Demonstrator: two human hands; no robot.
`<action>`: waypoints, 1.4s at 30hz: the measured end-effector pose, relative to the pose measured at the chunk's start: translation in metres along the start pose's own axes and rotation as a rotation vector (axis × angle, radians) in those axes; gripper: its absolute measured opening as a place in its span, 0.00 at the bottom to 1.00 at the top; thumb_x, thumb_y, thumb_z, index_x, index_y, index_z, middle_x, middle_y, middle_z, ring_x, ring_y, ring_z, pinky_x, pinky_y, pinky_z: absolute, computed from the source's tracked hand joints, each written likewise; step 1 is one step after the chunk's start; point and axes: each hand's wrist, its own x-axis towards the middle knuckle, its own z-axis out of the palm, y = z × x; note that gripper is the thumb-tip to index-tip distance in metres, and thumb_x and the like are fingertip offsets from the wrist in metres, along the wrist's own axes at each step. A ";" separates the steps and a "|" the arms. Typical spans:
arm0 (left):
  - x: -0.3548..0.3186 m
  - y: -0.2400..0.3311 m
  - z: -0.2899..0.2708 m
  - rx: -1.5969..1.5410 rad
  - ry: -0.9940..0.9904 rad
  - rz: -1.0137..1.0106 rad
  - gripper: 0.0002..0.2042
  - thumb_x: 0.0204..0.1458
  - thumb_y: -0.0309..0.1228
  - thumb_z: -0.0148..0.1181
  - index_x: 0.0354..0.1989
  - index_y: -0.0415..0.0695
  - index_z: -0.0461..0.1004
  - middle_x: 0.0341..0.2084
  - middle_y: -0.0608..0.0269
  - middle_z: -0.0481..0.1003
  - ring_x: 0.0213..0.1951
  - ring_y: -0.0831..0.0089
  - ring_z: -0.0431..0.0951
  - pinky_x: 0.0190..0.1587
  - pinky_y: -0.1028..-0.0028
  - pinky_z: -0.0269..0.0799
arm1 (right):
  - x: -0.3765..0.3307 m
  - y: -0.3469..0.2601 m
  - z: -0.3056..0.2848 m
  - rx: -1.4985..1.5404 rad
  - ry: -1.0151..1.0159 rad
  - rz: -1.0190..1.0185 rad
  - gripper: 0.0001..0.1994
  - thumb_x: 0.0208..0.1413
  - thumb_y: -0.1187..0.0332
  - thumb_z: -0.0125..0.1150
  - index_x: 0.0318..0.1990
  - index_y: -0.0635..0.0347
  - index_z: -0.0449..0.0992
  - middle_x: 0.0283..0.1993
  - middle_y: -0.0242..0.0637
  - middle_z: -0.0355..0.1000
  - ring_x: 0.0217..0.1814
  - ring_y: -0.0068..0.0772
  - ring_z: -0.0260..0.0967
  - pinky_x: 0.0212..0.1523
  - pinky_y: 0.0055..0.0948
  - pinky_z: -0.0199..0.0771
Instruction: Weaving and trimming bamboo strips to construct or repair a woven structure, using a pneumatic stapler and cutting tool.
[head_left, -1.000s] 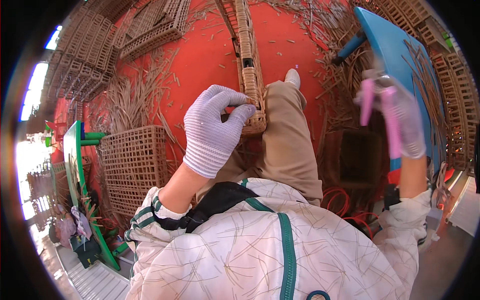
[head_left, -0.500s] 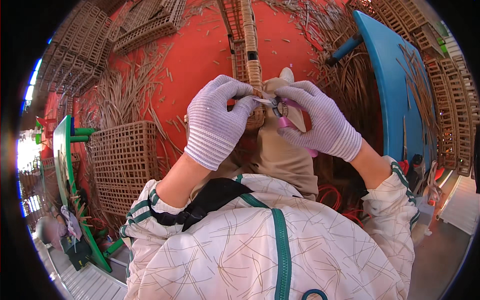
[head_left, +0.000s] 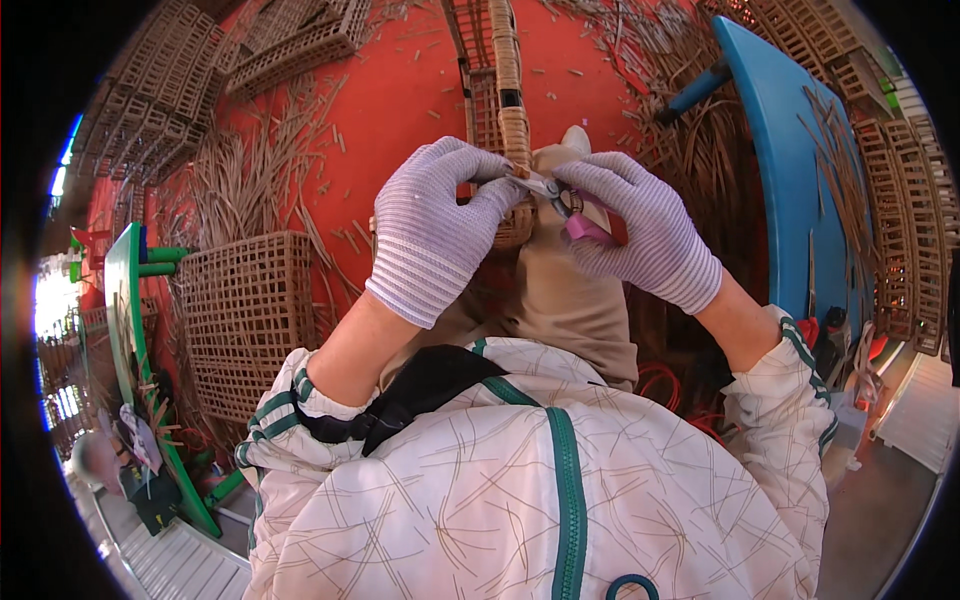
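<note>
Gloves cover both my hands. My left hand (head_left: 435, 225) grips the lower end of the woven rattan strip (head_left: 512, 120) above my knee. My right hand (head_left: 640, 235) is closed around pink-handled scissors (head_left: 560, 200), blades touching that end. Farther off, the strip runs up over the red floor (head_left: 400, 100).

Striped knit gloves on both hands (head_left: 440, 235), cream green-trimmed jacket (head_left: 540, 490), khaki trousers (head_left: 575, 300).

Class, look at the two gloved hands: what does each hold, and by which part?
The left hand grips the woven cane piece at its near end; the right hand holds pink-handled cutters by the handles.
</note>
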 end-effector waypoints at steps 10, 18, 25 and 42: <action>-0.002 0.003 -0.002 0.005 -0.009 -0.021 0.07 0.48 0.30 0.72 0.35 0.44 0.84 0.31 0.60 0.80 0.35 0.64 0.80 0.41 0.69 0.78 | 0.001 -0.011 -0.013 -0.031 -0.074 0.125 0.25 0.49 0.73 0.72 0.57 0.58 0.76 0.47 0.41 0.76 0.42 0.39 0.77 0.46 0.30 0.79; 0.003 0.010 0.000 -0.070 -0.037 0.018 0.03 0.51 0.23 0.64 0.33 0.39 0.80 0.31 0.59 0.78 0.37 0.68 0.79 0.42 0.73 0.74 | -0.059 0.073 -0.090 -0.043 0.460 0.605 0.24 0.52 0.61 0.70 0.56 0.59 0.75 0.44 0.38 0.76 0.46 0.29 0.74 0.51 0.30 0.75; -0.002 -0.011 -0.008 -0.054 -0.074 -0.047 0.03 0.53 0.18 0.62 0.35 0.36 0.77 0.33 0.64 0.75 0.36 0.76 0.73 0.42 0.77 0.69 | -0.187 0.188 -0.189 -0.894 0.362 1.311 0.31 0.52 0.44 0.61 0.60 0.48 0.73 0.57 0.45 0.71 0.64 0.49 0.68 0.61 0.48 0.70; 0.004 0.000 -0.001 -0.074 -0.043 0.077 0.07 0.48 0.16 0.67 0.35 0.37 0.82 0.32 0.62 0.78 0.33 0.76 0.77 0.37 0.78 0.72 | -0.357 0.173 -0.216 -0.943 0.178 1.309 0.14 0.62 0.59 0.58 0.46 0.60 0.77 0.39 0.49 0.79 0.42 0.49 0.77 0.45 0.42 0.74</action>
